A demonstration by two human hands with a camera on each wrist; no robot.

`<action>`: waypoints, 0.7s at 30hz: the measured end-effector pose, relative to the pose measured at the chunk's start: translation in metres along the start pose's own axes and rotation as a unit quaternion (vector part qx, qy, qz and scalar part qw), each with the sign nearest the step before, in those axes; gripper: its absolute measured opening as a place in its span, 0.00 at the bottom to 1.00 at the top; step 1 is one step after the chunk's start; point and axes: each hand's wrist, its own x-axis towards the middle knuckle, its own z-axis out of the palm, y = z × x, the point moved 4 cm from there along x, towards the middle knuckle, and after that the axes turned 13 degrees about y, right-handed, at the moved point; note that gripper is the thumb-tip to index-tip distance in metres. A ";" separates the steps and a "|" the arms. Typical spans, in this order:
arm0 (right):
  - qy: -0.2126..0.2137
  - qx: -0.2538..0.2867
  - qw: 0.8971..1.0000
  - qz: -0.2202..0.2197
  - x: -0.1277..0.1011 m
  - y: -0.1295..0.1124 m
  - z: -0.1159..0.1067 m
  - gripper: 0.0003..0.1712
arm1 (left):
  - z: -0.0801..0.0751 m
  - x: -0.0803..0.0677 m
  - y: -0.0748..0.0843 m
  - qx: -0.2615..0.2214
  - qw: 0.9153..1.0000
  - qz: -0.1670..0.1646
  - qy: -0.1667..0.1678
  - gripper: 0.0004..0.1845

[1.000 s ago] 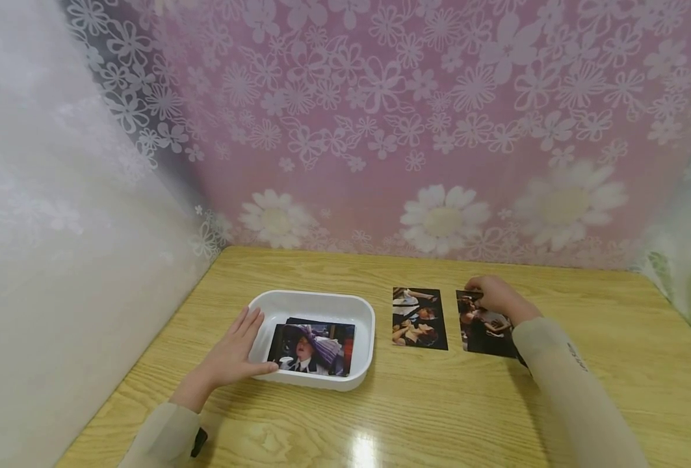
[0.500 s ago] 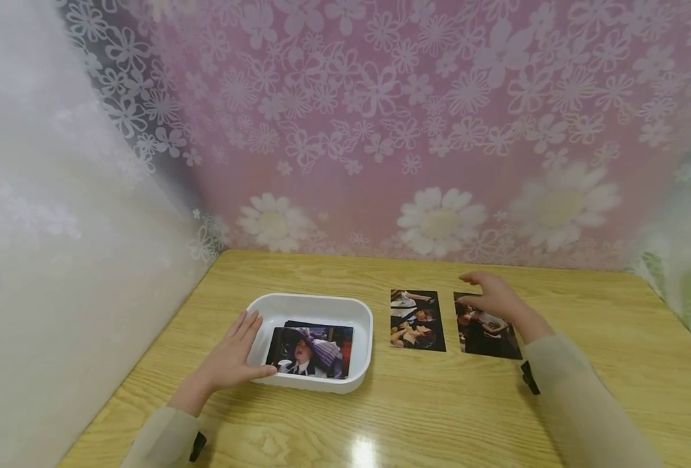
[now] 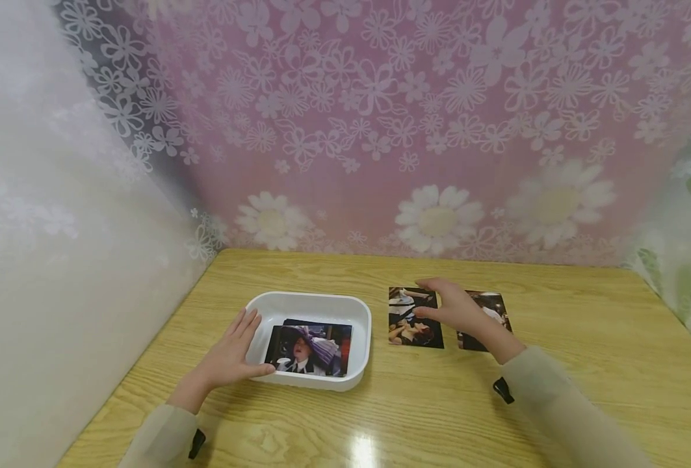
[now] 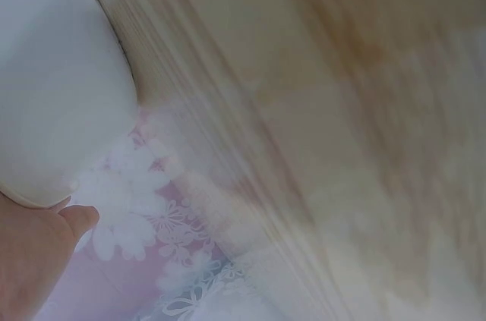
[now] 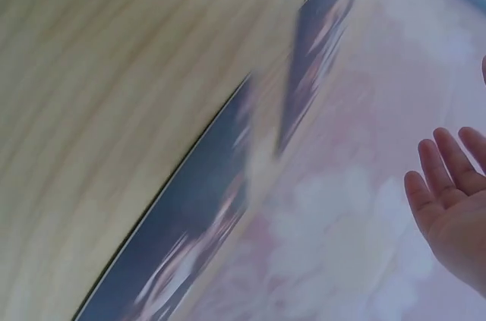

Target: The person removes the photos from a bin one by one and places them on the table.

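Observation:
A white tray (image 3: pixel 363 318) sits on the wooden table with a photo (image 3: pixel 309 350) of a person in a purple hat lying on another print inside it. My left hand (image 3: pixel 231 356) rests flat against the tray's left rim, fingers straight. Two dark photos lie to the right: one (image 3: pixel 406 318) beside the tray and one (image 3: pixel 491 312) further right. My right hand (image 3: pixel 456 311) hovers with fingers spread between them, over the nearer photo's right edge, holding nothing. The right wrist view shows both prints (image 5: pixel 205 207) blurred and my open palm (image 5: pixel 456 199).
The wooden table (image 3: pixel 585 364) is boxed in by a pink floral backdrop (image 3: pixel 415 130) behind, a white curtain (image 3: pixel 47 227) on the left and a green-patterned one (image 3: pixel 690 279) on the right. The left wrist view is blurred, showing the tray's wall (image 4: pixel 53 108).
My right hand let go of the far right photo, lifted, and moved left over the photo beside the tray. My left hand stayed on the tray's rim.

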 end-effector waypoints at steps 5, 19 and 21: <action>-0.014 0.022 0.999 -0.032 0.004 -0.029 0.020 0.36 | 0.000 0.000 0.000 -0.002 1.000 -0.001 -0.002 0.55; -0.059 -0.021 0.994 -0.091 0.021 -0.088 0.072 0.36 | 0.001 0.001 -0.001 -0.001 1.000 -0.002 -0.006 0.56; -0.067 -0.038 0.991 -0.109 0.023 -0.095 0.080 0.36 | 0.001 0.000 -0.001 0.000 1.000 0.000 -0.005 0.56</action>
